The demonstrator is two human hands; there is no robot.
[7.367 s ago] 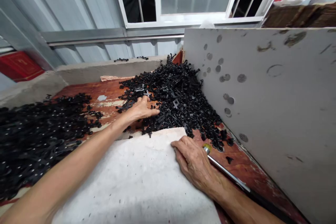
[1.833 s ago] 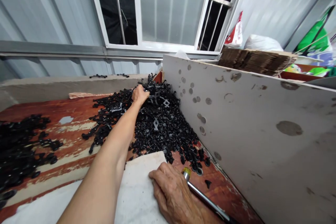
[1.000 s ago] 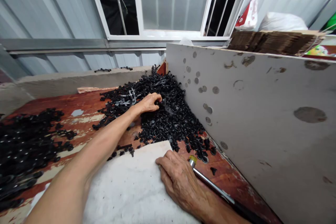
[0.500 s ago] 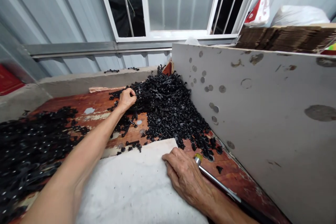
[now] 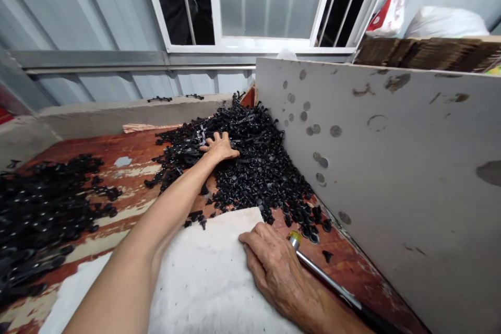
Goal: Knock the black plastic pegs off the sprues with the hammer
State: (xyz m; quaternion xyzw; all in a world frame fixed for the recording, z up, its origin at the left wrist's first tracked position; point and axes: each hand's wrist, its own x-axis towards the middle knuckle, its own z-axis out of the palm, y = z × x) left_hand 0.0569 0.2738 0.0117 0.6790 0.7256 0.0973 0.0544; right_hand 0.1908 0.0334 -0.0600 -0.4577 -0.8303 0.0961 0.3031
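My left hand [image 5: 220, 147] reaches out with its fingers spread over a heap of small black plastic parts [image 5: 254, 167]. It touches the heap's upper left portion, where longer linked pieces lie. Round-headed, stud-like pieces fill the heap's nearer side. My right hand [image 5: 272, 261] rests with fingers stretched on a white cloth-like sheet [image 5: 211, 276], close to its right edge. Just right of that hand lies a hammer [image 5: 324, 271] with a yellow tip, a metal shaft and a black handle, partly hidden by my forearm.
A second mass of black linked parts [image 5: 39, 214] covers the left of the worn reddish wooden surface [image 5: 113, 141]. An upright grey board [image 5: 391, 167] borders the right side. Behind stand a low concrete ledge [image 5: 90, 119] and a window [image 5: 270, 0]; stacked cardboard [image 5: 426, 55] is at back right.
My left hand has moved right, further onto the heap, and its closed fingers have spread. More black linked pieces lie at the heap's left edge. My right hand stays on the sheet.
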